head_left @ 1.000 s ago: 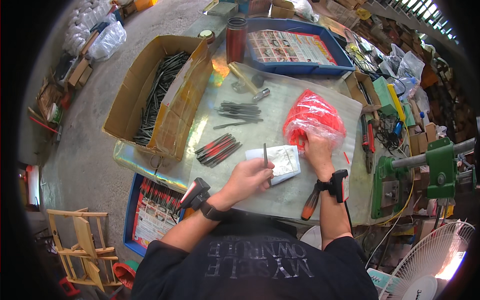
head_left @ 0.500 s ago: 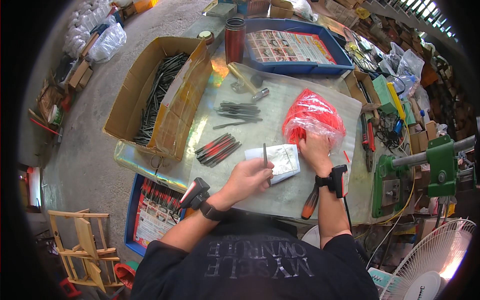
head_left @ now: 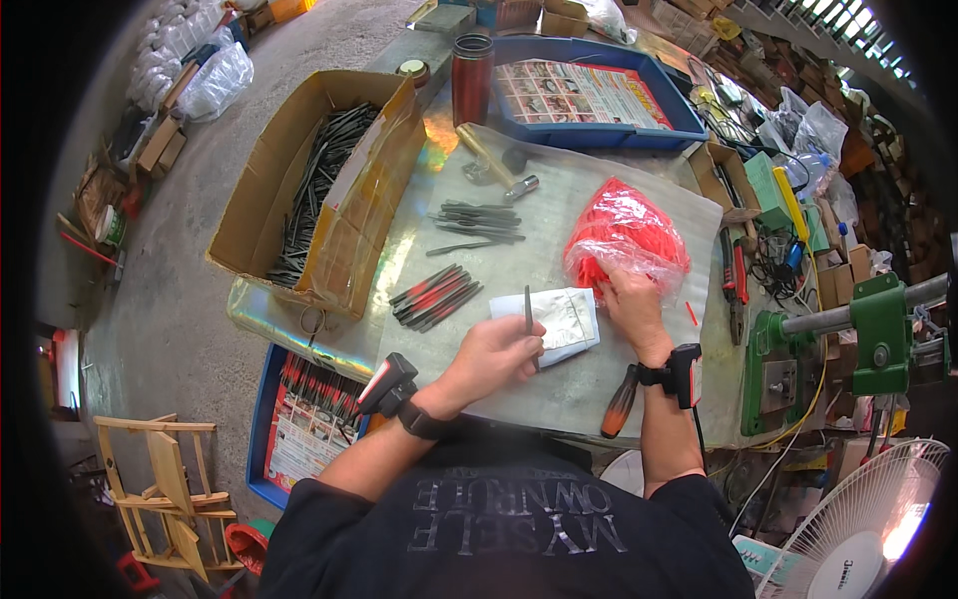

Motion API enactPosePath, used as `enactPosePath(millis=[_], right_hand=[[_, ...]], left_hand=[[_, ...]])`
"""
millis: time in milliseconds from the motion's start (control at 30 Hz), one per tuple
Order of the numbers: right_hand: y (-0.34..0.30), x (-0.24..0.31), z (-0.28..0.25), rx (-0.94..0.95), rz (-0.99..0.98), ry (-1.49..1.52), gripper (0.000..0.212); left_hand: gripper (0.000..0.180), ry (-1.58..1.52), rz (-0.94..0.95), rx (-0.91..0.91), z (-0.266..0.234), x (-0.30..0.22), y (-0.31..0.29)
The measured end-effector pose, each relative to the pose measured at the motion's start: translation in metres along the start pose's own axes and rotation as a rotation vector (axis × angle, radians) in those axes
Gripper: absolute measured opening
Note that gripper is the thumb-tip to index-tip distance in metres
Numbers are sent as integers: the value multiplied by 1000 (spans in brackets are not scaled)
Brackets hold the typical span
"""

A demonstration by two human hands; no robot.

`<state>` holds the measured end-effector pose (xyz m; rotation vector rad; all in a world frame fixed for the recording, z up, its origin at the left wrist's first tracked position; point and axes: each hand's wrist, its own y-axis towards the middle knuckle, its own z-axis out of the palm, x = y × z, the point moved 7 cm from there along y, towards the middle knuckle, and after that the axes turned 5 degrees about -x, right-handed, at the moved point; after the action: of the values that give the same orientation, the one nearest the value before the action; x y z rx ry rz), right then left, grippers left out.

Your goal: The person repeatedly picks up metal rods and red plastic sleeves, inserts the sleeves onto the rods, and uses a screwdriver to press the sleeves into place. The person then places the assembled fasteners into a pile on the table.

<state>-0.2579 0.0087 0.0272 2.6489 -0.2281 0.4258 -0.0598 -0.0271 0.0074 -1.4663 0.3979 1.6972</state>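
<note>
My left hand [head_left: 499, 351] is closed around a thin dark metal rod [head_left: 528, 304], which stands nearly upright over a white and silver packet [head_left: 567, 324]. At the mouth of a clear plastic bag of red tubes [head_left: 624, 225] is my right hand [head_left: 636, 304], its fingers bent together against the red pieces; what they pinch is too small to make out. Left of the packet lie dark rods with red sleeves [head_left: 436, 298] in a row. Behind them is a pile of plain dark rods [head_left: 477, 220].
A cardboard box [head_left: 349, 235] full of dark rods stands left. A hammer [head_left: 499, 165], a red tumbler [head_left: 471, 80] and a blue tray [head_left: 599, 135] are farther back. To the right are pliers [head_left: 735, 280] and a green press [head_left: 778, 369]; a screwdriver [head_left: 619, 404] lies by my right wrist.
My right hand has drawn back slightly from the bag's mouth, and more of its fingers show. My left hand holds the rod in the same place.
</note>
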Motion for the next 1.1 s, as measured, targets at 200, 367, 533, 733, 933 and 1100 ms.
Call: enactPosePath(millis=[200,367,533,733,933,1100], right_hand=[[-2,1,-5,-94,-77,47,21],[-6,-2,-3,-112,-21,66,11],[-11,2,-6,-75,-91,47,10],[-13,13,-29,-269,-203,115,13],[-19,7,-46,-335,40,389,8],[-24,10,-47,-303,357,873,8]], left_hand=[[19,-1,7,2,1,0,0],[19,20,13,-15,-2,1,-2],[19,3,3,-9,-2,4,-3],[19,5,18,-18,-2,2,-3],[19,29,64,-36,-4,-3,-4],[18,-31,51,-27,-3,-1,-4]])
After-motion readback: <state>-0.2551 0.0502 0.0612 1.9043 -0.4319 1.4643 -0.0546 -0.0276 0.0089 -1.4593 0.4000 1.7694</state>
